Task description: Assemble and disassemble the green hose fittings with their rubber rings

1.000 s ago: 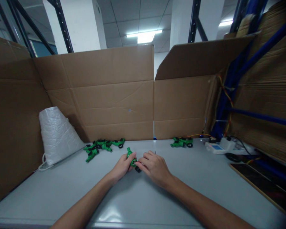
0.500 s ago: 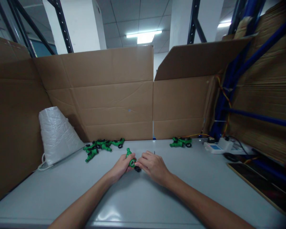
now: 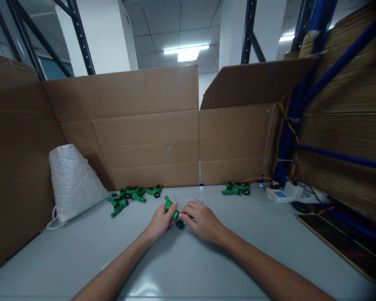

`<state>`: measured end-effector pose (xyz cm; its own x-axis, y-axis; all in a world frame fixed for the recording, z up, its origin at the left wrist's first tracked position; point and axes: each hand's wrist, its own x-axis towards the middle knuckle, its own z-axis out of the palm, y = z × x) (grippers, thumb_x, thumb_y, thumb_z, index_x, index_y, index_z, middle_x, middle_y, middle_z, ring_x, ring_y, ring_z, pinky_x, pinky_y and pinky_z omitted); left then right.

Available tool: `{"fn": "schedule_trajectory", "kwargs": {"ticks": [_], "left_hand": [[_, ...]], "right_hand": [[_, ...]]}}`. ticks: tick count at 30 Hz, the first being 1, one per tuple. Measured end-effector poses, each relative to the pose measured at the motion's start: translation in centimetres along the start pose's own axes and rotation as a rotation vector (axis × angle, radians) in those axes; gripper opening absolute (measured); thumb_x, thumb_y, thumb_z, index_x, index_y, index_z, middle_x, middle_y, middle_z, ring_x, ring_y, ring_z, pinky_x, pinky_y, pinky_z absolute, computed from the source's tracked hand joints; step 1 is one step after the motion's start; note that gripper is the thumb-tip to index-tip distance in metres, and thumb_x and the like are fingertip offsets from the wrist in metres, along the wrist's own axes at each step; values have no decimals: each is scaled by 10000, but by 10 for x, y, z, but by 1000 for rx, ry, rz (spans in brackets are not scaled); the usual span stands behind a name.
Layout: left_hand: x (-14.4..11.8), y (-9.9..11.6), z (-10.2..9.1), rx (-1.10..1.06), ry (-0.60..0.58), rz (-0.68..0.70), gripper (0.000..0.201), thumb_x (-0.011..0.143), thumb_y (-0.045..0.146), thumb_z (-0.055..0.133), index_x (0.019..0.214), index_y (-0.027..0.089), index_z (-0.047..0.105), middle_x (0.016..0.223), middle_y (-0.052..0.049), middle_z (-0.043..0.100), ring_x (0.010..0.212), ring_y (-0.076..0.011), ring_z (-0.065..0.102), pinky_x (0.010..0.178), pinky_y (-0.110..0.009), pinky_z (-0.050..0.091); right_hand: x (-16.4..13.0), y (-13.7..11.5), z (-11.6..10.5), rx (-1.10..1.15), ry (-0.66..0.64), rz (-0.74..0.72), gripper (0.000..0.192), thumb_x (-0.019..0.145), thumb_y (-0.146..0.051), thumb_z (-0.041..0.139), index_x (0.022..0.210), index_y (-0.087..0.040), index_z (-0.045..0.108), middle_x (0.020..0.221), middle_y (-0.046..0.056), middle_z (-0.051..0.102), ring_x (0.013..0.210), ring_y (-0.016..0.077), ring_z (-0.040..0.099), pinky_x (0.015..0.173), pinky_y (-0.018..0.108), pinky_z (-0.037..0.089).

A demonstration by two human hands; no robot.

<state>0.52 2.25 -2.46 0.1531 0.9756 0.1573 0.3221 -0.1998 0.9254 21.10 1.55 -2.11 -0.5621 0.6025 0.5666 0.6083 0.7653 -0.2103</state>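
Head view, lower centre of the frame: a green plastic fitting (image 3: pixel 171 208), short and tubular with a ribbed body, lies between the two hands just above the grey table (image 3: pixel 181 267); its long axis runs diagonally, one end pointing to the upper left of the frame, the other down and right toward a small black ring part (image 3: pixel 180 224) at its lower end; whether ring and fitting touch cannot be told. The left hand (image 3: pixel 159 220) is curled around the fitting's body, fingers closed on it; the right hand (image 3: pixel 203 219) has its fingertips pinched together at the fitting's lower end, over the black part. The tabletop is smooth and faintly glossy, showing a pale reflection near the bottom edge. Left of centre, a loose pile of green fittings (image 3: pixel 130 195) with black rings rests on the table; right of centre, a smaller green cluster (image 3: pixel 236 188) lies near the cardboard wall (image 3: pixel 144 125), matt brown, creased and folded. At the left stands a white woven sack (image 3: pixel 72 179), cone-shaped and crinkled; at the right edge, a white device with a blue panel (image 3: pixel 280 195) and dark cables.
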Motion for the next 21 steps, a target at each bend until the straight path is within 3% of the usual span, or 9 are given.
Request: {"fn": "schedule_trajectory", "kwargs": {"ticks": [6,16,21], "left_hand": [[-3,6,2,-30,34,44,630,895,801,515,728,193,513,593,43,477,559,-123,414,554,-253,326],[-11,15,6,-32,-99,9,608,894,767,528,683,197,505,555,53,450,542,-119,390,555,-263,313],[-14,19,3,-80,-158,-80,623,862,788,547,664,201,485,550,58,419,537,-111,356,535,-259,267]], "right_hand": [[0,-5,-5,80,2,44,337,1081,-441,523,868,-201,625,874,42,650,887,206,562,820,320,409],[0,0,3,184,-14,90,503,1028,-582,589,701,-200,578,728,-7,601,785,169,540,745,284,356],[1,-1,2,231,-22,110,531,1012,-599,605,665,-199,579,703,-15,599,767,163,541,715,278,339]]}}
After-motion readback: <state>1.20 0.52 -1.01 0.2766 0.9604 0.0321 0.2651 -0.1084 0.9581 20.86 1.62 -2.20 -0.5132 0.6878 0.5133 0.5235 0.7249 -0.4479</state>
